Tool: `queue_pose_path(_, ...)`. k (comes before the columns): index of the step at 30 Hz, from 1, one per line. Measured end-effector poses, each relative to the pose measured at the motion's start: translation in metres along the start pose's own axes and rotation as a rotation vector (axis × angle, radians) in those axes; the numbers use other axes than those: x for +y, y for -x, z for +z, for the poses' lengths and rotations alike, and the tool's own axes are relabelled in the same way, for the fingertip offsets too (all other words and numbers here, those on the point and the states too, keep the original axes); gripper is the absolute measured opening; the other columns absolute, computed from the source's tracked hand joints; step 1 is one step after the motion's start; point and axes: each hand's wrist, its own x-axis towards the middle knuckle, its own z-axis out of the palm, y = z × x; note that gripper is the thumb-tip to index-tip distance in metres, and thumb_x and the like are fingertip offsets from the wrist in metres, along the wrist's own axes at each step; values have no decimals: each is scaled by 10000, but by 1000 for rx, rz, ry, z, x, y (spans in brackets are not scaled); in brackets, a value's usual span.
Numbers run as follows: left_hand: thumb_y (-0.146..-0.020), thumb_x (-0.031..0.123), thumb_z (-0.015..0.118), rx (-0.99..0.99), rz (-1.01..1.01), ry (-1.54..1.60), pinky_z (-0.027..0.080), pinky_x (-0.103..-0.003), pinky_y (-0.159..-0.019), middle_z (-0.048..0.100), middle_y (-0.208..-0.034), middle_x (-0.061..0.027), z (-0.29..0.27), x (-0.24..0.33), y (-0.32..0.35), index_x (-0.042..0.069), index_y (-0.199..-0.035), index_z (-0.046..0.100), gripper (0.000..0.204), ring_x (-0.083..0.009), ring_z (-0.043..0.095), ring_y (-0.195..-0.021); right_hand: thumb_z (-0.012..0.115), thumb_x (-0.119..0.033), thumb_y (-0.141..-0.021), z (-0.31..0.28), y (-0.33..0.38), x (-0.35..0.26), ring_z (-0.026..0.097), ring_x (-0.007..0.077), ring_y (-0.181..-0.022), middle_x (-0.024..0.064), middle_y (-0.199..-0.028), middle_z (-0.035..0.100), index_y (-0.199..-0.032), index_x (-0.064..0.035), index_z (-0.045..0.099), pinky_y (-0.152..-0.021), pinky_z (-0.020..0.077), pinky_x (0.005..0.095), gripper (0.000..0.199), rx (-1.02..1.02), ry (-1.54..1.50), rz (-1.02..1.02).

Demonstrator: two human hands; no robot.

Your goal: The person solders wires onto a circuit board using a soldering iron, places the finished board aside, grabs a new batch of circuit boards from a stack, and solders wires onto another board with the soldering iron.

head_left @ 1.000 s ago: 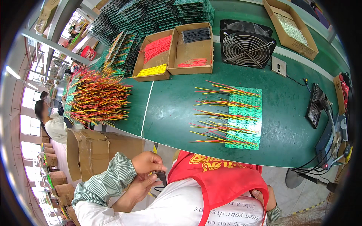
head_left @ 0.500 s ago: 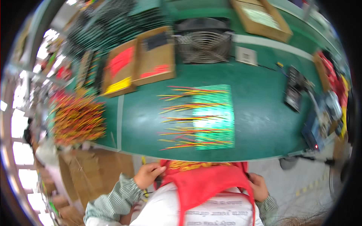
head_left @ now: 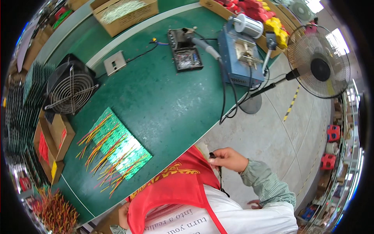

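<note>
My right hand (head_left: 230, 159) sits near my chest at the near edge of the green table (head_left: 163, 105), fingers pinched together on a thin black cord (head_left: 220, 177) that hangs down from it over my white shirt (head_left: 233, 212). My left hand (head_left: 123, 215) is low at the near left, mostly hidden behind the red fabric apron (head_left: 175, 187); it presses against the apron's edge, but I cannot tell whether it is closed on anything. The two hands are well apart, one on each side of the apron. Just beyond the apron, on the near left part of the table, lies a flat green circuit board panel (head_left: 119, 146) with many thin red, yellow and orange wires (head_left: 101, 150) fanned across it. Farther left stands a black box fan with a round wire grille (head_left: 70, 89), and near it are open cardboard boxes (head_left: 52, 142) holding red and yellow pieces. Toward the far side of the table sit a small grey switch box (head_left: 115, 62), a black tray-like stand (head_left: 185, 50) and a blue metal machine (head_left: 238, 58) with black cables drooping over the table's edge. To the right, on the concrete floor (head_left: 288, 136), stands a pedestal fan (head_left: 317, 68).
</note>
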Motion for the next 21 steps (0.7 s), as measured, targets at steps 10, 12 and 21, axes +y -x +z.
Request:
queue_pose_path(10, -884, 241, 587, 21, -403, 491, 392, -212, -513, 617, -790, 18, -48, -12, 34, 84, -924, 625, 167, -64, 473, -568, 626, -283, -886, -41, 26, 7, 526, 70, -571, 0, -631, 579, -716, -16, 592, -546, 422, 231, 319, -159, 106, 174)
queue_pose_path(12, -888, 236, 580, -43, -396, 435, 400, -216, -519, 619, -785, 11, -50, -14, 45, 79, -930, 621, 167, -68, 484, -571, 634, -275, -885, -45, 28, -1, 535, 65, -608, -3, -663, 594, -750, -13, 610, -565, 430, 224, 296, -296, 281, 293)
queue_pose_path(21, -904, 209, 550, -230, -356, 213, 437, -235, -547, 625, -765, -18, -51, -20, 94, 59, -958, 607, 170, -89, 532, -584, 686, -313, -824, -43, 56, -11, 573, 122, -634, 22, -660, 607, -860, -20, 627, -588, 460, 257, 300, -426, 431, 738)
